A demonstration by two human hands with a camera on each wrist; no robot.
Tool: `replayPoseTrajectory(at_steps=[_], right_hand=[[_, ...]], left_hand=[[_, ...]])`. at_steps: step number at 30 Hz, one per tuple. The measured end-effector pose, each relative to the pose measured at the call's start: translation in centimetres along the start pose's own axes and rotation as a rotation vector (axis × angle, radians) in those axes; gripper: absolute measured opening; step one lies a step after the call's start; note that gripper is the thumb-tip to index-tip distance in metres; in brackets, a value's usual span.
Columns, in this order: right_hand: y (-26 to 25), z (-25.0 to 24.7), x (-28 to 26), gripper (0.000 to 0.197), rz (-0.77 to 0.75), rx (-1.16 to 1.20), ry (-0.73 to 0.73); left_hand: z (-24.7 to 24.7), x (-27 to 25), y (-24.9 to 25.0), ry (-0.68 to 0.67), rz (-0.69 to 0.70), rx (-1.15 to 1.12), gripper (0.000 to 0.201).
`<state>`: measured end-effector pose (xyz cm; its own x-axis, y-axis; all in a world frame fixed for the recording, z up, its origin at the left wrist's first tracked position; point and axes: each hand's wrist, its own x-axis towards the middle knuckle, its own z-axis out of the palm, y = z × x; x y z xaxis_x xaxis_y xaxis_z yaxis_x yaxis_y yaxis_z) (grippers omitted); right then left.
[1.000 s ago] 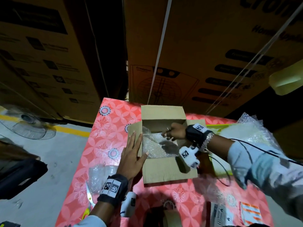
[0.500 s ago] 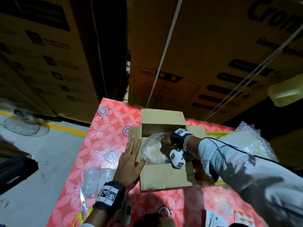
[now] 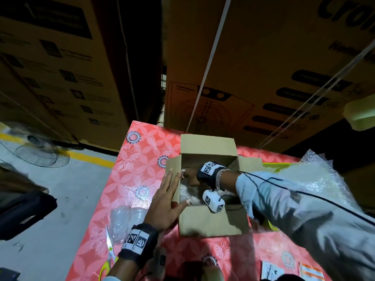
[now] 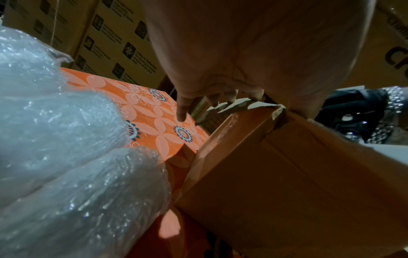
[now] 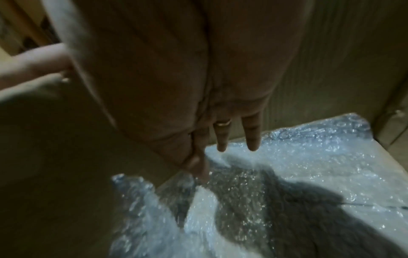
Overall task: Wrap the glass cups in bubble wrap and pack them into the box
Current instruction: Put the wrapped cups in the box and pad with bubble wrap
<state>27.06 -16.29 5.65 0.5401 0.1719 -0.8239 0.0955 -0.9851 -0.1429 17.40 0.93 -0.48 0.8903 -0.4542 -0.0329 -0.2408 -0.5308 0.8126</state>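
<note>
While the flat, open left hand [image 3: 164, 201] steadies the box [image 3: 213, 218] at frame centre, the right hand [image 3: 190, 176], fingers straight and holding nothing, should press the bubble wrap [image 5: 287, 183] evenly downward.

Stacked cartons [image 3: 263, 67], grey floor [image 3: 67, 195]

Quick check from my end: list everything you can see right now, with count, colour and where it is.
box: one, brown cardboard, open, on the table
bubble wrap in box: clear, inside the box
bubble wrap piece: one, clear, on the table left of the box
bubble wrap heap: one, clear, right of the box
scissors: one, yellow handles, near table edge
table: one, red floral cover
large cartons: several, brown, behind the table
fan: one, on the floor, left
left hand: flat against the box's left flap
right hand: inside the box, fingers straight over the wrap
</note>
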Motion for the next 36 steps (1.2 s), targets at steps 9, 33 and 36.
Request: replayPoseTrajectory(at_steps=[9, 33, 36], right_hand=[[3.5, 0.0, -2.5, 0.032, -0.165, 0.172, -0.057], [7.6, 6.6, -2.9, 0.045, 0.203, 0.115, -0.171], [7.4, 6.8, -2.6, 0.040, 0.241, 0.126, -0.121]], left_hand=[[-0.5, -0.1, 0.9, -0.052, -0.016, -0.018, 0.100], [-0.6, 0.0, 1.0, -0.020, -0.018, 0.070, 0.114], [-0.7, -0.2, 1.1, -0.019, -0.034, 0.080, 0.115]])
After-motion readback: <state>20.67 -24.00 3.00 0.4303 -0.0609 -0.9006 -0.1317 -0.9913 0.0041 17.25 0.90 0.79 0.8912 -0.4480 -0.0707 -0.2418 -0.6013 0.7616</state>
